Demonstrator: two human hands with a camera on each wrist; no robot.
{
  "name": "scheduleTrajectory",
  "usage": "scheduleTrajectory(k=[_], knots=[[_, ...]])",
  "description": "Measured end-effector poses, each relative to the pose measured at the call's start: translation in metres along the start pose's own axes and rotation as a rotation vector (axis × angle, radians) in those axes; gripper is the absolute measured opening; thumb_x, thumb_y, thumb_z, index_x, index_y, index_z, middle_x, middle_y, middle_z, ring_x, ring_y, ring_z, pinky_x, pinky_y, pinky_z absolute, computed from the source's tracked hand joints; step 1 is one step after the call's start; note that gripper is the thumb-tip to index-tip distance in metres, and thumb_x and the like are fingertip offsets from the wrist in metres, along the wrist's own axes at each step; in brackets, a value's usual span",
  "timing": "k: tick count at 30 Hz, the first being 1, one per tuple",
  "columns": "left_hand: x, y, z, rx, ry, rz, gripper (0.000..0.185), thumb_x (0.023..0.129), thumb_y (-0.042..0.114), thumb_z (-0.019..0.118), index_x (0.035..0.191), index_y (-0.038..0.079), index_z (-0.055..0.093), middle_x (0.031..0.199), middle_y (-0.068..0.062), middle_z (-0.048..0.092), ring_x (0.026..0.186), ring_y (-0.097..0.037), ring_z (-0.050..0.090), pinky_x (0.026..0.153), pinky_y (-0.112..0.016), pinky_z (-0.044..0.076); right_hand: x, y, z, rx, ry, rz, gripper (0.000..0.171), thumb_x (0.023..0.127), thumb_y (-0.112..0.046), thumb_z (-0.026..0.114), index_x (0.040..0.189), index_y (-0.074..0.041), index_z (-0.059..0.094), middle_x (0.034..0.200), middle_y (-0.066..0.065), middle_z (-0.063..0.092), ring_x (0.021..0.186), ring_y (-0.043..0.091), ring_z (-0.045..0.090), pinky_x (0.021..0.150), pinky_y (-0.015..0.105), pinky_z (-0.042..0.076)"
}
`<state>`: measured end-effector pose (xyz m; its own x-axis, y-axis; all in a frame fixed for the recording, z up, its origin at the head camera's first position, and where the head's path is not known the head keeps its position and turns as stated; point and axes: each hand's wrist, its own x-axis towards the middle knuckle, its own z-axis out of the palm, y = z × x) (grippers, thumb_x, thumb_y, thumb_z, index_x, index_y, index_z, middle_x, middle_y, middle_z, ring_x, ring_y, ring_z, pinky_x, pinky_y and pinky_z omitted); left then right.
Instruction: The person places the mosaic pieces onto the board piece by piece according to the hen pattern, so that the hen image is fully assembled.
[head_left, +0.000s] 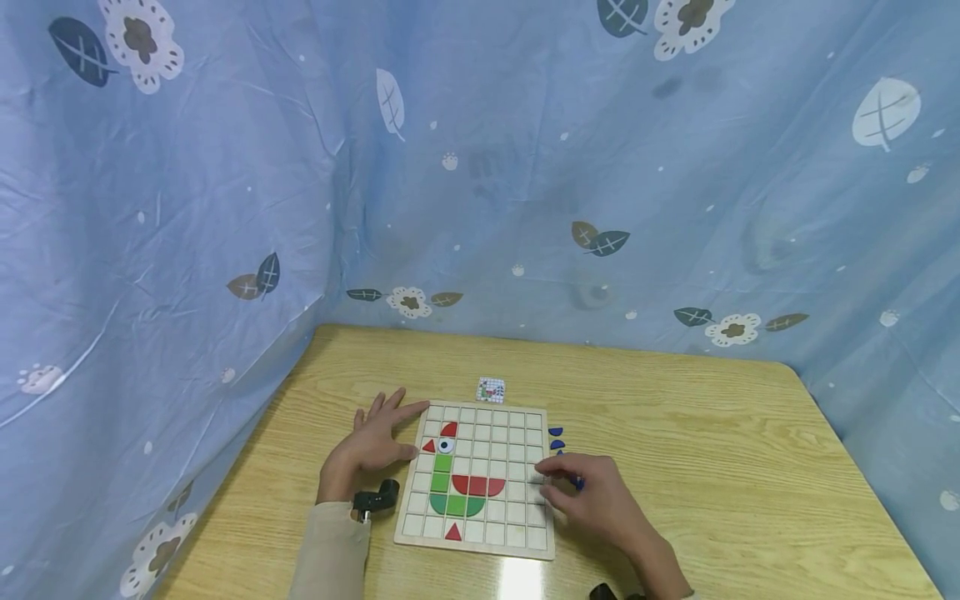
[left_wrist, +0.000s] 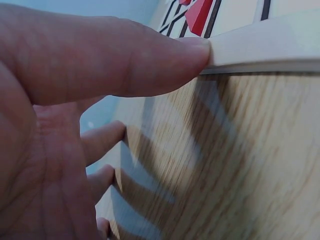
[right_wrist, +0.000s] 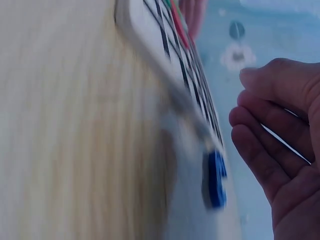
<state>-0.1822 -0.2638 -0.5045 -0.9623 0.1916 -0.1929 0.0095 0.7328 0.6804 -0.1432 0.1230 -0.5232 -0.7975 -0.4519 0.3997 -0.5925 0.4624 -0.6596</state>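
Left hand [head_left: 375,442] lies open, thumb touching the board [head_left: 480,546] edge; right hand [head_left: 592,496], fingers loosely curled, holds nothing beside a blue piece [right_wrist: 215,180].

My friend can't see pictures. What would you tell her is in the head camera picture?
A person's left hand rests flat against the left edge of a pale wooden grid puzzle board holding red and green shape pieces, while the right hand hovers at its right edge. Small blue pieces lie beside the board on a light wooden table, with blue flowered cloth behind.
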Motion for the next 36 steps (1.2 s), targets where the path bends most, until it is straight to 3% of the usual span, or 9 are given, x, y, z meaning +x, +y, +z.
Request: scheduleTrajectory(k=[5,10,18,27,36], knots=[[0.001,0.0,0.0,0.006,0.001,-0.002,0.079,0.089,0.007,0.082,0.162,0.022,0.056,0.182,-0.023,0.018,0.168,-0.054,-0.005,0.128,-0.08,-0.009,-0.012,0.015,-0.018,-0.035,0.024,0.064,0.027,0.084,-0.002,0.092,0.107,-0.015,0.086,0.103,-0.007,0.084,0.088,0.006,0.077,0.081,0.032,0.065],[0.001,0.0,0.0,0.007,-0.002,0.006,0.079,0.09,0.008,0.082,0.163,0.022,0.056,0.182,-0.023,0.018,0.168,-0.054,-0.005,0.127,-0.081,-0.009,-0.026,0.02,-0.029,-0.069,0.048,0.123,0.028,0.083,-0.005,0.094,0.104,-0.021,0.086,0.104,-0.011,0.084,0.096,0.004,0.078,0.088,0.023,0.063],[0.001,0.0,0.0,0.014,0.0,0.005,0.079,0.09,0.008,0.082,0.163,0.022,0.055,0.183,-0.023,0.017,0.168,-0.054,-0.005,0.128,-0.08,-0.008,-0.046,0.019,-0.043,-0.089,0.088,0.138,0.03,0.08,-0.003,0.095,0.103,-0.02,0.085,0.1,-0.012,0.084,0.092,0.003,0.078,0.084,0.013,0.059],[0.0,0.0,0.0,0.011,0.002,0.0,0.078,0.091,0.008,0.082,0.163,0.022,0.055,0.183,-0.022,0.017,0.168,-0.054,-0.005,0.128,-0.08,-0.009,-0.044,0.024,-0.05,-0.12,0.066,0.15,0.037,0.08,0.001,0.094,0.111,-0.018,0.086,0.107,-0.009,0.085,0.098,0.003,0.078,0.086,0.025,0.065],[0.0,0.0,0.0,0.018,0.001,-0.002,0.079,0.09,0.008,0.082,0.163,0.022,0.056,0.183,-0.022,0.017,0.168,-0.054,-0.005,0.128,-0.08,-0.009,-0.048,0.027,-0.049,-0.154,-0.009,0.153,0.036,0.081,0.003,0.092,0.106,-0.021,0.085,0.105,-0.013,0.084,0.1,0.005,0.079,0.086,0.029,0.066]])
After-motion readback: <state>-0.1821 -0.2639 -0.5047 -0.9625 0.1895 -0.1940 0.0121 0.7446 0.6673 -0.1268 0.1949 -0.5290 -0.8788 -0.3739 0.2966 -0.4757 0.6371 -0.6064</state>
